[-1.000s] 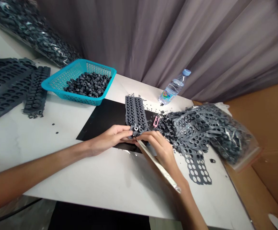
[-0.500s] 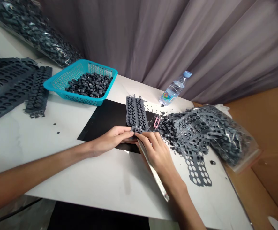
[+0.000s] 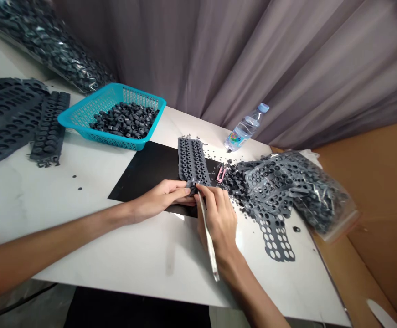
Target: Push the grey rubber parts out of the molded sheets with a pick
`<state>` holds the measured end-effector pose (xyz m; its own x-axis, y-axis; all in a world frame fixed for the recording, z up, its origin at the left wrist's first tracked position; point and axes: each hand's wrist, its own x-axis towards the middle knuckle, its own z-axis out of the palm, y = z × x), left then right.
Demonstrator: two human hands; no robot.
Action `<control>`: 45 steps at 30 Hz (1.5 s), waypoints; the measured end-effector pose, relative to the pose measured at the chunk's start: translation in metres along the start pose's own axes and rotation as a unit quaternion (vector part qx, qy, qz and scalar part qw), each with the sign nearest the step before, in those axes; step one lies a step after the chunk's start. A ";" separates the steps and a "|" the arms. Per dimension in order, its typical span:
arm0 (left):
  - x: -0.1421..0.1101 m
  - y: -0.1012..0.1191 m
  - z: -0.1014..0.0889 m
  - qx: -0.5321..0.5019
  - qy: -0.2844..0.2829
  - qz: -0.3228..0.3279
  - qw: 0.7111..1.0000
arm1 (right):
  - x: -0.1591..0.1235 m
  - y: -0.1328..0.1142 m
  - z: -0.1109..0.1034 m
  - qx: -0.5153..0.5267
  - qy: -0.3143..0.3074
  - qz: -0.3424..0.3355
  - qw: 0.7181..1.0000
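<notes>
A dark grey moulded rubber sheet [image 3: 194, 159] with rows of small ring-shaped parts lies over a black mat [image 3: 143, 171]. My left hand [image 3: 171, 195] pinches its near end between thumb and fingers. Closed around slim silvery tweezers [image 3: 208, 237], my right hand [image 3: 219, 214] is at the same end of the sheet. The tweezers' tip meets the rubber beside my left fingertips, where fingers partly hide it. Right of the sheet lie pink-handled snips [image 3: 221, 173] and a pile of loose black rubber parts [image 3: 236, 184].
A turquoise basket [image 3: 116, 142] holding small black rubber parts stands at the back left. Further left are more rubber sheets [image 3: 7, 123] and a full plastic bag [image 3: 54, 50]. Rightward are a water bottle [image 3: 244, 130], punched-out sheets [image 3: 276, 237] and another bag [image 3: 324, 209].
My right hand has turned and shifted slightly, swinging the tweezers' rear end leftward so they stand steeper. My left hand keeps its pinch on the sheet. The whole view has moved slightly.
</notes>
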<state>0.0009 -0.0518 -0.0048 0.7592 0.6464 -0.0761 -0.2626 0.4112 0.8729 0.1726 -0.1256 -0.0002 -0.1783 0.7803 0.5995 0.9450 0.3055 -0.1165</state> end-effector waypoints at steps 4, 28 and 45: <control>-0.001 0.000 -0.001 -0.009 0.000 -0.007 1.000 | 0.002 0.006 -0.004 0.071 -0.010 -0.017 0.997; -0.005 0.009 0.001 -0.001 0.009 -0.016 1.000 | 0.009 0.035 -0.018 0.204 -0.070 -0.076 0.973; -0.001 0.001 -0.003 0.042 0.006 0.007 0.999 | 0.007 0.031 -0.009 0.064 -0.063 -0.108 0.990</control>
<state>-0.0021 -0.0505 -0.0056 0.7480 0.6602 -0.0686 -0.2222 0.3465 0.9114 0.2029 -0.1154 0.0074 -0.4134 0.7487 0.5183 0.8397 0.5336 -0.1010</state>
